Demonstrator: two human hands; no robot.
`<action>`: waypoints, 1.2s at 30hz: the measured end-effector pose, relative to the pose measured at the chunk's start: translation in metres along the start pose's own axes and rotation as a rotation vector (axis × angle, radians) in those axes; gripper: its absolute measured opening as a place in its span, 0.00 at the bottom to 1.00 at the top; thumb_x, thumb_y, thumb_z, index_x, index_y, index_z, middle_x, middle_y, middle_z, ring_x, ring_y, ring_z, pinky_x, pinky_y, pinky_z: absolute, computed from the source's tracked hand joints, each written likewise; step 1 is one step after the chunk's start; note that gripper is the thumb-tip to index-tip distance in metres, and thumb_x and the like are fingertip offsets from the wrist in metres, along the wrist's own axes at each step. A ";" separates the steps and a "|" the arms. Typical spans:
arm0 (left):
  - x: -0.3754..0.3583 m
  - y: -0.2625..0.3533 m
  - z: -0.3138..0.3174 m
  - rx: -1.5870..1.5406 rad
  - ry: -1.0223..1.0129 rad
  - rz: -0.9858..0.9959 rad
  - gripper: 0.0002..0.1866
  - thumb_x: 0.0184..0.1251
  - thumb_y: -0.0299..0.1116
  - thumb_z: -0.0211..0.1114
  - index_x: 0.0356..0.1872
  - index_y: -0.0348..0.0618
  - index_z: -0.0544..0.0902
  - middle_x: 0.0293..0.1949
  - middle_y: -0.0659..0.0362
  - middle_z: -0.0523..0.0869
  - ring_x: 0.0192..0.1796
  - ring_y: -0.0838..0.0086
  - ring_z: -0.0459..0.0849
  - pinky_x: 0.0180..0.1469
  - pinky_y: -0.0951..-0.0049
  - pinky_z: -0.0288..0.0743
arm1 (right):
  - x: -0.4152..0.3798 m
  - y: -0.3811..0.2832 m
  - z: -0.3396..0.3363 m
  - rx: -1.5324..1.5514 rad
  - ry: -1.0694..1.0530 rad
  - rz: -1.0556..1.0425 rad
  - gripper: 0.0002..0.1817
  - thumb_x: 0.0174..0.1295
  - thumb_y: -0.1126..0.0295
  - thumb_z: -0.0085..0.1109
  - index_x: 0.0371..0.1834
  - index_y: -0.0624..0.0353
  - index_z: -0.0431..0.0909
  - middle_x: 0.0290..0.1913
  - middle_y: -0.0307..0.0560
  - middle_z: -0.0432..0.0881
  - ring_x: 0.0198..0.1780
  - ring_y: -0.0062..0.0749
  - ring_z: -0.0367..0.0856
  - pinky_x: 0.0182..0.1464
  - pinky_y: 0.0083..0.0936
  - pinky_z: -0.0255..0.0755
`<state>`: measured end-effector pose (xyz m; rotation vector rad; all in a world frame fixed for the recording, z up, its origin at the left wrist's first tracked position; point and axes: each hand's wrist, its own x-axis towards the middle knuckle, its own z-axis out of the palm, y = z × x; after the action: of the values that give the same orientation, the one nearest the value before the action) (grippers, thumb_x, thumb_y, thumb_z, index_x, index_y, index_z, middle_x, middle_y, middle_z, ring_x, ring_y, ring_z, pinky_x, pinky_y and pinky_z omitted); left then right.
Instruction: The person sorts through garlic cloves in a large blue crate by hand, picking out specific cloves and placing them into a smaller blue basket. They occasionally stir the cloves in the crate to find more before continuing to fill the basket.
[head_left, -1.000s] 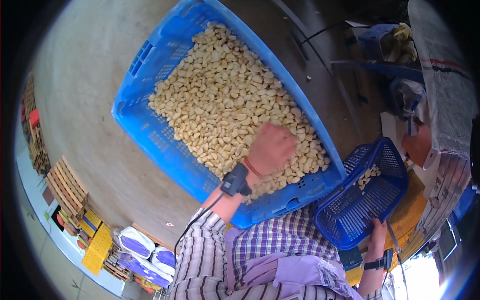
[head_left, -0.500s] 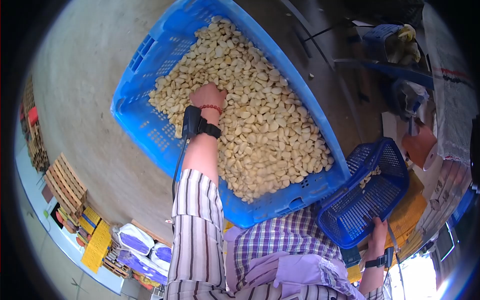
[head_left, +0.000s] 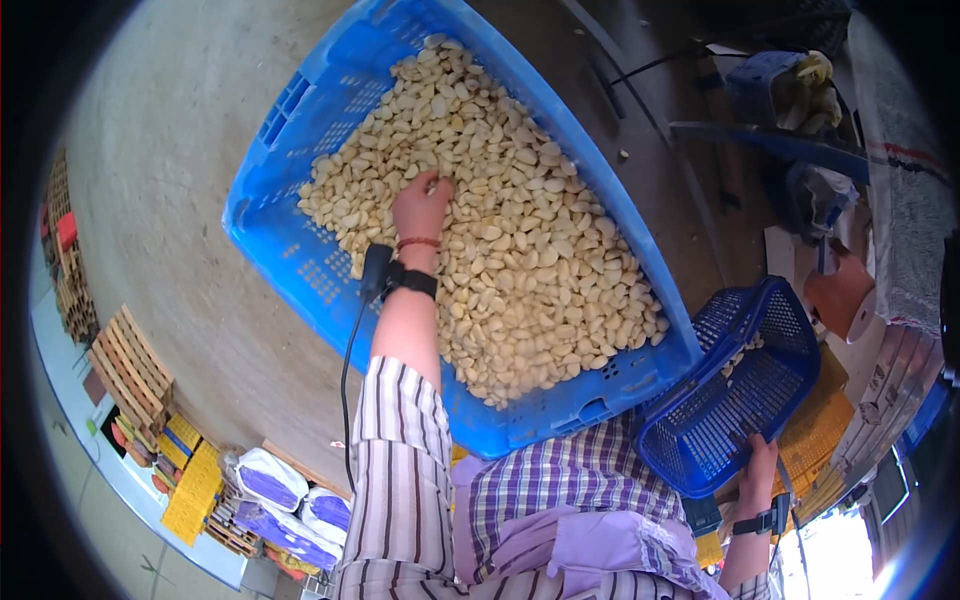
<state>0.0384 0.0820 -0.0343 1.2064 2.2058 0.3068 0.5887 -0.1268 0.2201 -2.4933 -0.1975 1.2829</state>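
A large blue plastic crate [head_left: 560, 105] holds a thick layer of peeled garlic cloves [head_left: 545, 255]. My left hand [head_left: 422, 208] is over the middle of the cloves, fingers curled down and pressed together; whatever they may hold is hidden. On that wrist are a red bead bracelet and a black strap with a small device and a cable. At the lower right, my right hand [head_left: 760, 462] grips the near rim of a dark blue slotted basket [head_left: 690, 440]. A few cloves [head_left: 742, 355] lie inside this basket, which leans beside the crate's corner.
Yellow crates [head_left: 815, 440] stand under and behind the basket. A brown scoop-like object [head_left: 840, 295] is to the right. Wooden pallets [head_left: 130, 365] and white-and-purple sacks [head_left: 272, 478] stand at far left on the concrete floor [head_left: 180, 180].
My left hand has pulled back slightly toward me and lifted a little from the cloves, with its wrist turned. My right hand and the basket have stayed almost still.
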 end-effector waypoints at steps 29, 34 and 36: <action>-0.100 0.143 -0.025 -1.243 -0.322 -0.073 0.13 0.64 0.39 0.59 0.44 0.45 0.70 0.27 0.67 0.71 0.26 0.83 0.69 0.25 0.85 0.64 | -0.010 -0.004 0.005 -0.012 0.012 0.041 0.22 0.56 0.79 0.42 0.56 0.66 0.70 0.50 0.48 0.80 0.48 0.33 0.80 0.54 0.24 0.72; -0.225 0.236 -0.014 -1.013 -0.852 0.279 0.16 0.52 0.27 0.63 0.43 0.41 0.72 0.35 0.55 0.76 0.37 0.71 0.79 0.38 0.72 0.73 | -0.010 -0.008 0.006 0.004 -0.013 0.033 0.22 0.56 0.79 0.43 0.56 0.65 0.71 0.50 0.48 0.80 0.50 0.31 0.79 0.54 0.23 0.71; -0.248 0.256 -0.007 -0.941 -0.665 0.689 0.18 0.49 0.28 0.65 0.43 0.43 0.75 0.45 0.50 0.78 0.50 0.56 0.78 0.51 0.61 0.72 | -0.008 -0.007 0.001 0.029 -0.007 -0.003 0.22 0.56 0.79 0.43 0.56 0.65 0.71 0.50 0.49 0.80 0.51 0.31 0.78 0.56 0.24 0.70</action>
<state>0.3111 0.0216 0.1875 1.1935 0.8239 0.9273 0.5831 -0.1219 0.2277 -2.4633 -0.1825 1.2844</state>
